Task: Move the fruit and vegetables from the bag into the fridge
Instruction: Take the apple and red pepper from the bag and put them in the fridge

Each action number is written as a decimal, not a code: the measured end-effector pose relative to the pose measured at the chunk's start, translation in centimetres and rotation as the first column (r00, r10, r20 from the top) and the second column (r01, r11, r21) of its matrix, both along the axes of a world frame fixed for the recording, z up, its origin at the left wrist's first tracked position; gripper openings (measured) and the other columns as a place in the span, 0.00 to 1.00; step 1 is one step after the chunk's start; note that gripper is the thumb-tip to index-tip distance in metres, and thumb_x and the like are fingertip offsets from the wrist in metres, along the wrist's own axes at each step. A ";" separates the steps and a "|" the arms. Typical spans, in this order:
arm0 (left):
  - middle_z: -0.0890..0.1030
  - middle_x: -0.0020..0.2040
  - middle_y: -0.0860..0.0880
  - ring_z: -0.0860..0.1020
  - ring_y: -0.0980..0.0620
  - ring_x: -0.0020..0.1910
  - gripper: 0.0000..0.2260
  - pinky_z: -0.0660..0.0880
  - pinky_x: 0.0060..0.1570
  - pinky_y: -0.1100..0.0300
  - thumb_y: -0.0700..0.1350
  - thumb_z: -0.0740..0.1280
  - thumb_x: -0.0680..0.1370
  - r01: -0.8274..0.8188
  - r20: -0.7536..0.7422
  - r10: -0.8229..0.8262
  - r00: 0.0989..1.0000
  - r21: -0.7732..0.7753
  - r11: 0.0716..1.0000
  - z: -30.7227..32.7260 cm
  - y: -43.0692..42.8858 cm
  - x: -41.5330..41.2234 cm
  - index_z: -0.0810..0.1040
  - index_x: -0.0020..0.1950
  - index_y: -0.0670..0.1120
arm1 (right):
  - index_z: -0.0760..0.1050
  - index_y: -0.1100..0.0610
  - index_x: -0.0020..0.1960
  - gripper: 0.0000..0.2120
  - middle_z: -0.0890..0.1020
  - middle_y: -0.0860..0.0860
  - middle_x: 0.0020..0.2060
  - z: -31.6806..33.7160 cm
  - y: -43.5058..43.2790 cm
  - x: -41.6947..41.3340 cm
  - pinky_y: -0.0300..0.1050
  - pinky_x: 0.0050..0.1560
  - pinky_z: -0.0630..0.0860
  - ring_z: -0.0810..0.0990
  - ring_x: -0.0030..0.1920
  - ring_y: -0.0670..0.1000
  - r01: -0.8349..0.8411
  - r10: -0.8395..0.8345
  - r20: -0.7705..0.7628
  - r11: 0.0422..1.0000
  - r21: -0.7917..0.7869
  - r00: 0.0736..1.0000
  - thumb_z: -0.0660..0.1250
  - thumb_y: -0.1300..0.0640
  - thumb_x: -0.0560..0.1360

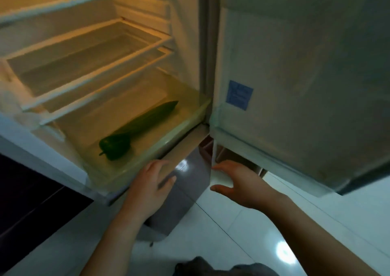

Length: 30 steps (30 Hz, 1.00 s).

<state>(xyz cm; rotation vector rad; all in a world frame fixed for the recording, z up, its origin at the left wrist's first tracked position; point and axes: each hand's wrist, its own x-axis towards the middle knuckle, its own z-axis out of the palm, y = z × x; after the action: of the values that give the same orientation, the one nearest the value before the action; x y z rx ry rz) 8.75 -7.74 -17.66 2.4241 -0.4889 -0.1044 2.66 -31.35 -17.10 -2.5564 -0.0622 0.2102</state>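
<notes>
Pepper [115, 147] near drawer [185, 125] front rim

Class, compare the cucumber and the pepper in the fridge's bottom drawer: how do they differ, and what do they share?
The cucumber is long and slim; the pepper is short and stubby. The cucumber reaches toward the back of the drawer; the pepper lies nearer the front. Both are dark green and lie flat in the same drawer.

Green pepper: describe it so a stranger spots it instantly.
Look in the open fridge, in the clear bottom drawer under the shelves. Two dark green vegetables lie there; the pepper is the short, stubby one nearer the front, with a stem, by the long cucumber.
</notes>
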 end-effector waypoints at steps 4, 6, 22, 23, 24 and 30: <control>0.67 0.59 0.60 0.69 0.60 0.60 0.17 0.65 0.56 0.65 0.50 0.67 0.75 0.085 -0.037 -0.083 0.996 0.050 0.995 0.1 -6.8 -3.4 0.71 0.64 0.54 | 0.66 0.48 0.68 0.26 0.71 0.45 0.65 0.5 -5.4 -5.6 0.37 0.62 0.66 0.70 0.64 0.46 0.076 -0.076 -0.021 0.997 -0.002 0.997 0.66 0.42 0.73; 0.69 0.61 0.58 0.70 0.58 0.61 0.17 0.65 0.56 0.64 0.50 0.67 0.75 0.143 -0.066 -0.140 0.988 0.054 0.988 0.2 -11.3 -5.7 0.72 0.64 0.53 | 0.66 0.48 0.69 0.27 0.71 0.46 0.66 0.7 -8.7 -9.1 0.40 0.63 0.67 0.70 0.64 0.47 0.120 -0.121 -0.030 0.993 -0.015 0.992 0.65 0.41 0.73; 0.70 0.66 0.55 0.70 0.59 0.59 0.19 0.67 0.56 0.61 0.53 0.65 0.76 0.541 -0.231 -0.522 0.821 0.026 0.840 0.4 -40.8 -24.3 0.69 0.66 0.55 | 0.68 0.49 0.67 0.25 0.73 0.46 0.64 1.6 -32.5 -32.2 0.43 0.63 0.69 0.71 0.63 0.48 0.466 -0.466 -0.011 0.884 -0.029 0.884 0.67 0.43 0.73; 0.70 0.66 0.55 0.69 0.59 0.60 0.19 0.67 0.56 0.62 0.53 0.65 0.76 0.561 -0.228 -0.539 0.811 0.041 0.827 0.4 -41.9 -24.9 0.69 0.66 0.55 | 0.68 0.49 0.67 0.25 0.73 0.46 0.64 1.4 -33.4 -32.9 0.44 0.62 0.70 0.71 0.63 0.48 0.485 -0.485 -0.014 0.874 -0.026 0.874 0.67 0.43 0.72; 0.70 0.66 0.55 0.69 0.59 0.61 0.19 0.67 0.57 0.62 0.53 0.65 0.76 0.580 -0.224 -0.555 0.801 0.060 0.812 0.4 -43.0 -25.2 0.69 0.66 0.55 | 0.68 0.49 0.67 0.25 0.73 0.46 0.64 1.1 -34.2 -33.4 0.44 0.62 0.69 0.71 0.63 0.48 0.504 -0.504 -0.018 0.864 -0.021 0.864 0.67 0.42 0.72; 0.70 0.65 0.55 0.70 0.57 0.62 0.20 0.68 0.60 0.60 0.54 0.65 0.76 0.659 -0.234 -0.620 0.749 0.168 0.733 -0.7 -48.2 -25.3 0.68 0.67 0.54 | 0.68 0.49 0.66 0.25 0.73 0.46 0.63 -0.6 -38.3 -35.0 0.44 0.62 0.69 0.71 0.62 0.47 0.561 -0.559 -0.110 0.828 -0.015 0.822 0.66 0.42 0.72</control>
<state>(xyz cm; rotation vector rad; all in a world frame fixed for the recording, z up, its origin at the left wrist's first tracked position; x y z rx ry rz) -16.52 -55.93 -18.39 2.3296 -1.2932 -0.6944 -32.36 -69.69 -17.70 -2.4153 0.7226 0.1169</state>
